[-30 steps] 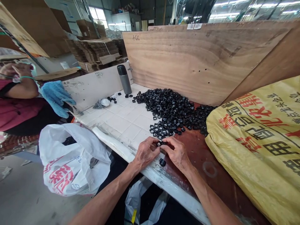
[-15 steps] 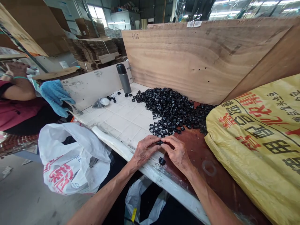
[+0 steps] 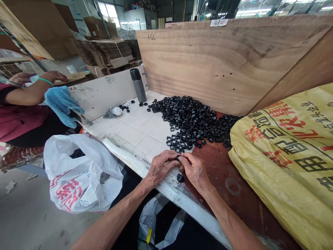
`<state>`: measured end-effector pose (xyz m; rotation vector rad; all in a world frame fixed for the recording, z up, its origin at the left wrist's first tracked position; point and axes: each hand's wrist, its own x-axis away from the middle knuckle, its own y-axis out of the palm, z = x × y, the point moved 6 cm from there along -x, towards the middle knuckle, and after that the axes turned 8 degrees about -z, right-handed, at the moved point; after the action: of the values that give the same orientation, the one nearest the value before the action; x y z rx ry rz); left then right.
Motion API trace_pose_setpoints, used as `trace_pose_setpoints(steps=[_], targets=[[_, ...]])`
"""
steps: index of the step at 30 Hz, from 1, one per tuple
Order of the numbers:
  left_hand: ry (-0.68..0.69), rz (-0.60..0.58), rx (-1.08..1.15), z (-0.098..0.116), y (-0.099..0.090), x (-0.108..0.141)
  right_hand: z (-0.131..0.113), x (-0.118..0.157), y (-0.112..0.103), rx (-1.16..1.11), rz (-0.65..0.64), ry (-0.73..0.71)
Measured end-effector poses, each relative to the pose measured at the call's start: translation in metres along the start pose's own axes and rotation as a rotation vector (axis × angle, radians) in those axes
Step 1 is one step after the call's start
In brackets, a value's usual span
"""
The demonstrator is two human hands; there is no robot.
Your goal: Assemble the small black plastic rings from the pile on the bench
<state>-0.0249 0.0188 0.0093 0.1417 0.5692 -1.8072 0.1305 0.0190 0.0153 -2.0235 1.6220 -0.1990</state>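
Fingertips to fingertips, my left hand (image 3: 161,167) and my right hand (image 3: 194,168) pinch one small black plastic ring (image 3: 178,157) between them, just above the table's front edge. The fingers cover most of that ring. Below my hands a separate black ring-shaped part (image 3: 180,178) rests near the edge, touched by neither hand. A big heap of black plastic rings (image 3: 186,113) lies beyond my hands, its nearest pieces spread flat close to my fingertips.
A grey flask (image 3: 138,86) and a small clear bag (image 3: 113,111) stand at the back left. On the right lies a yellow sack (image 3: 286,146). A white plastic bag (image 3: 83,173) hangs at the left edge. A wooden board (image 3: 221,66) closes the back. A co-worker's arm (image 3: 36,88) is at far left.
My hands stay in nearly the same place, the right fingers slightly shifted on the ring. At far left the co-worker's arm has reached out to the right. The camera view has shifted slightly.
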Motion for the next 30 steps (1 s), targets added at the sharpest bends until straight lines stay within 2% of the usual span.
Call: trace_pose_setpoints(steps=[4,11,15,19,23,27,30], targets=[[-0.065,0.002,0.059,-0.005,-0.001,0.000,-0.002,0.000,-0.002,-0.008,0.015,-0.007],[-0.216,0.024,0.253,-0.012,-0.003,0.000,-0.016,-0.001,-0.007,-0.054,0.046,-0.183],[-0.261,0.020,0.344,-0.011,-0.001,-0.002,-0.015,-0.001,-0.007,-0.102,0.038,-0.196],[-0.233,0.034,0.383,-0.010,0.000,-0.001,-0.011,-0.001,-0.006,-0.157,0.043,-0.088],[-0.126,0.011,0.325,-0.004,0.000,-0.001,0.003,0.002,-0.005,-0.137,0.112,0.075],[-0.065,-0.041,0.256,0.001,0.001,-0.002,0.002,0.002,-0.004,0.020,0.131,-0.016],[-0.108,-0.013,0.362,-0.002,0.001,-0.002,-0.005,0.002,-0.005,0.065,0.107,-0.105]])
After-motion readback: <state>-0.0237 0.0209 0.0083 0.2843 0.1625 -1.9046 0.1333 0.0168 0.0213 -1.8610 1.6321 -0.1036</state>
